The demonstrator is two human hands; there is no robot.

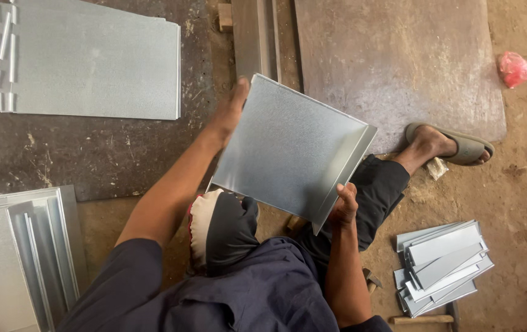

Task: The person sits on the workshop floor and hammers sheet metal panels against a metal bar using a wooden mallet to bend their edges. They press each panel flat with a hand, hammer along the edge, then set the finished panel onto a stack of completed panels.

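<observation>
Metal sheet (288, 150), grey and square with one folded edge, is held up over the person's lap, above the dirt floor (522, 184). Left hand (231, 107) wraps its grip on the top corner. Right hand (344, 206) pinches the folded edge near the bottom corner. Sheet edges look sharp, so fingers should stay on the flat parts and hold firmly on both sides. A pile of small metal strips (442, 264) lies on the floor by the right arm.
</observation>
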